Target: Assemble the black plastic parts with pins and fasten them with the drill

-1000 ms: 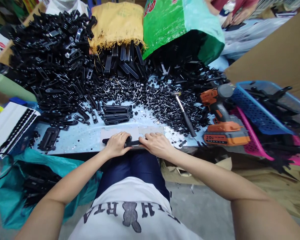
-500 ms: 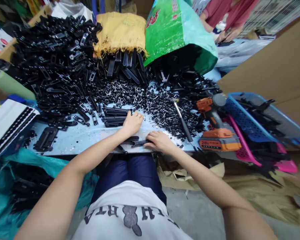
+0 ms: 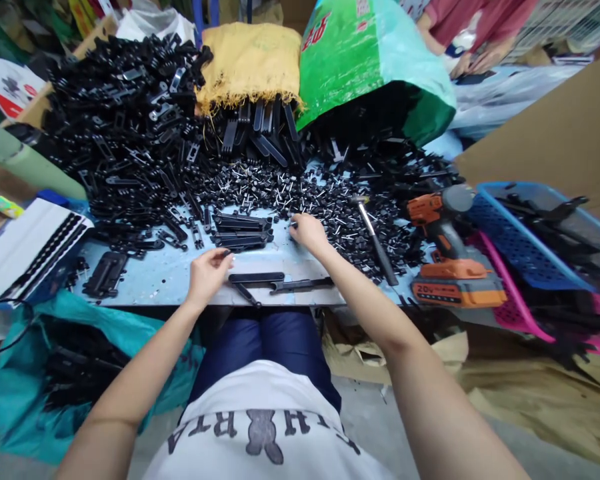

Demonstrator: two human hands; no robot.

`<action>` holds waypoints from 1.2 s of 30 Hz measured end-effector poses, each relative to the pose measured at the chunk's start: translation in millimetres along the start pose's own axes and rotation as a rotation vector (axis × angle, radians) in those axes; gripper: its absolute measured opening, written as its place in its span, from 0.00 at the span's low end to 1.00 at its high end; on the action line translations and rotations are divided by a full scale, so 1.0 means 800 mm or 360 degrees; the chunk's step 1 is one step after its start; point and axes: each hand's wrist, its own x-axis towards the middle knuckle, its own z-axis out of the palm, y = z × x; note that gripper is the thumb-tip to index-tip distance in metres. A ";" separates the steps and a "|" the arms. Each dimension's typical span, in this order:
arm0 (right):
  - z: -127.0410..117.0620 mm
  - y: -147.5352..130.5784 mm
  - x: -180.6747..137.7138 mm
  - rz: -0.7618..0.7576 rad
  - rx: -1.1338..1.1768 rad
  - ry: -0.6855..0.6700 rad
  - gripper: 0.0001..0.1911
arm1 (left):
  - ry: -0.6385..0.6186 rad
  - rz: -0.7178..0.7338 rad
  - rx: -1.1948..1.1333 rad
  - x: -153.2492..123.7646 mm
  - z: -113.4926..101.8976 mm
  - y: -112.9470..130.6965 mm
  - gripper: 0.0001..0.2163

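My left hand (image 3: 209, 275) is at the near left end of a stack of long black plastic bars (image 3: 243, 230). Its fingers are curled together at a dark bit, too small to name. Beside the edge of a pile of small black-headed pins (image 3: 275, 187), my right hand (image 3: 310, 233) has its fingers pinched, with something small and dark at the tips. Between my forearms, a flat black bar (image 3: 257, 277) lies on the pale board. A longer black arm-like part (image 3: 303, 285) and a short black piece (image 3: 245, 293) lie against it, untouched.
A hammer (image 3: 375, 240) and an orange cordless drill (image 3: 450, 253) are at the right, by blue (image 3: 515, 233) and pink baskets (image 3: 520, 313). Black parts (image 3: 125, 133) are heaped at the left. Yellow (image 3: 253, 63) and green sacks (image 3: 340, 67) stand behind; a person's hands (image 3: 480, 60) are beyond.
My left hand has moved left and nearer, off the top of the bar stack. My right hand has left the black part on the board and moved up to the pins.
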 end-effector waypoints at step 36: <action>0.023 0.020 -0.159 -0.1054 -0.0064 0.0044 0.27 | -0.0382 0.1179 0.1436 -0.046 0.010 -0.021 0.19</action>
